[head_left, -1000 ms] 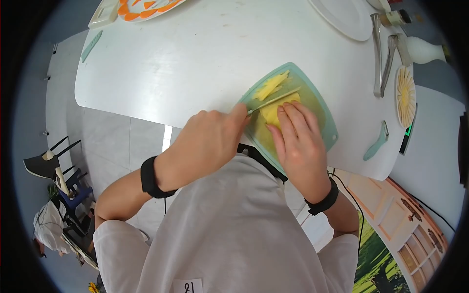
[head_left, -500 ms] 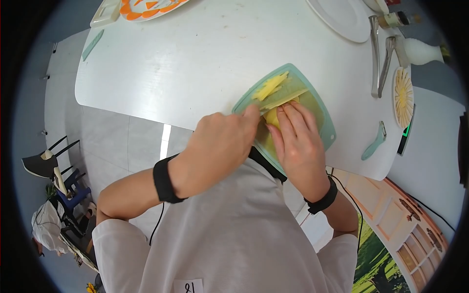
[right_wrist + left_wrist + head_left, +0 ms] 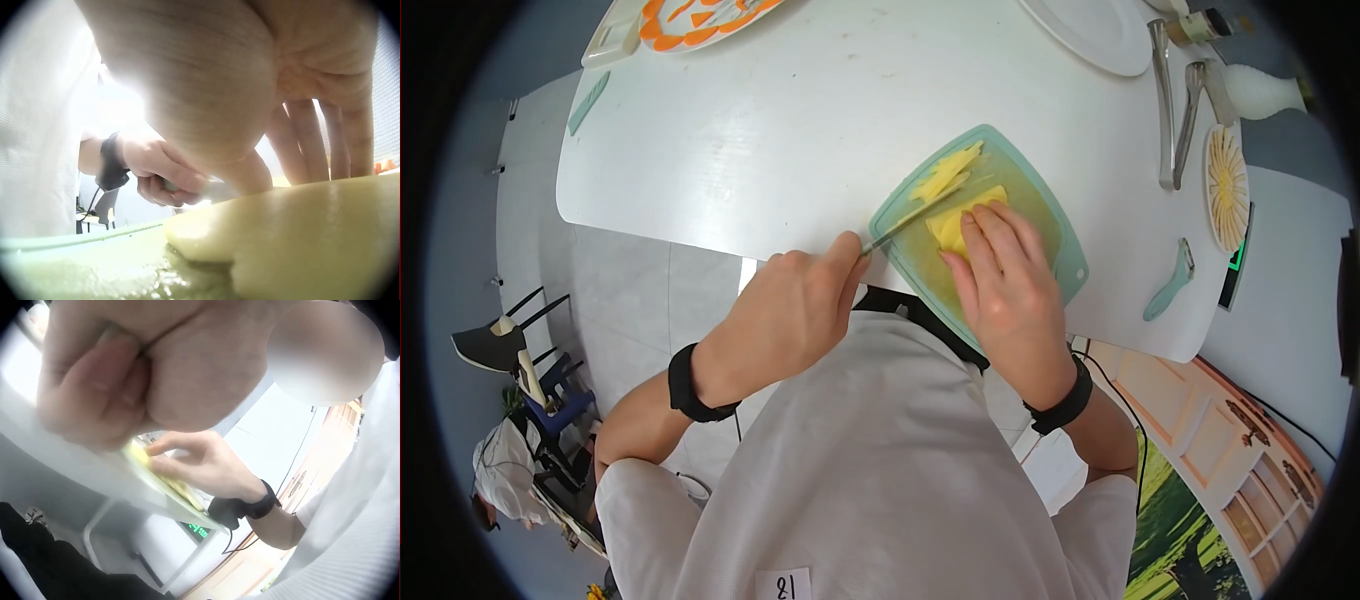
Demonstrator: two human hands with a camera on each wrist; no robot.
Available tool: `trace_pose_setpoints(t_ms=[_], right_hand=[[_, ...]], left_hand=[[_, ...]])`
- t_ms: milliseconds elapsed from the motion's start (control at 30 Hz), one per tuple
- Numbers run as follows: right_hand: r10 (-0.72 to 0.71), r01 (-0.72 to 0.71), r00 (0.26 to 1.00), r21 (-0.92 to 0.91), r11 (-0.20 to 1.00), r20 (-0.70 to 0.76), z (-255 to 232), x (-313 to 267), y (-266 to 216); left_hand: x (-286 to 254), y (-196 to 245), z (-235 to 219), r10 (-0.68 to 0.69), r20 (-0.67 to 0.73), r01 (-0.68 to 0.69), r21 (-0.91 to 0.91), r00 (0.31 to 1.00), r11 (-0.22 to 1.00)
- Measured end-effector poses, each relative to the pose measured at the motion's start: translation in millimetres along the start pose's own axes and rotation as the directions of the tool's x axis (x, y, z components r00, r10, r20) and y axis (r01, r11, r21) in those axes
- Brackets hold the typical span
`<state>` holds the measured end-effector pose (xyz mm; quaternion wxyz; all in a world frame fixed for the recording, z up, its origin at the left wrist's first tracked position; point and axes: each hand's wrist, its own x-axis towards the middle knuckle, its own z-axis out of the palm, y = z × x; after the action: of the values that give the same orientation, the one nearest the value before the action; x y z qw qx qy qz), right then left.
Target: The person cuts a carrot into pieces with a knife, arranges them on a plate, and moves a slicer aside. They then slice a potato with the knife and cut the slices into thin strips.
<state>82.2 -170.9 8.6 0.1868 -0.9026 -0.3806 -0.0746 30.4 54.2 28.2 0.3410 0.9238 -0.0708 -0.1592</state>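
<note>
My left hand (image 3: 785, 305) grips the handle of a knife (image 3: 910, 220) in the head view. The blade lies at a slant across a green-rimmed cutting board (image 3: 1055, 190), between thin yellow strips (image 3: 945, 172) and a stack of yellow potato slices (image 3: 945, 230). On that stack rests my right hand (image 3: 1015, 300), thumb at the near side and fingertips on top. From the right wrist, the pale slices (image 3: 300, 219) show a smooth, wet cut face, and the left hand (image 3: 169, 172) with the knife is behind. Curled left fingers (image 3: 100, 381) fill the top of the left wrist view.
A green peeler (image 3: 1170, 285) lies right of the board, near an oval dish (image 3: 1215, 225) of pale sticks and metal tongs (image 3: 1165, 110). A white plate (image 3: 1090, 35) and a plate with orange pieces (image 3: 690, 40) stand farther back. A green strip-shaped object (image 3: 588, 103) lies far left.
The left hand first pushed the knife forward over the slices, then drew it back left and toward the body. The blade now lies beside the strips. My right hand has stayed on the slices.
</note>
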Motion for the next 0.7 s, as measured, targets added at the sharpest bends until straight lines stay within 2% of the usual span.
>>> trace_pose_setpoints(t_ms=[67,167,367,700], right_hand=[[-0.001,0.001,1.000,0.000,1.000,0.000,0.0,0.2,0.2],[0.002,-0.002,1.000,0.001,1.000,-0.002,0.0,0.5,0.2],[0.023,-0.024,1.000,0.018,1.000,0.005,-0.6,0.1,-0.4],[0.024,-0.025,1.000,0.032,0.999,0.008,-2.0,0.8,-0.5]], left_hand=[[2.4,4.9,-5.9,-0.056,0.021,0.056,-0.038,0.998,0.998],[1.8,11.4,-8.7,-0.057,0.028,0.057,-0.004,0.998,0.998],[7.9,19.0,8.6,0.068,-0.062,-0.061,0.109,0.996,0.992],[11.0,22.8,15.5,0.117,-0.078,-0.090,0.286,0.990,0.954]])
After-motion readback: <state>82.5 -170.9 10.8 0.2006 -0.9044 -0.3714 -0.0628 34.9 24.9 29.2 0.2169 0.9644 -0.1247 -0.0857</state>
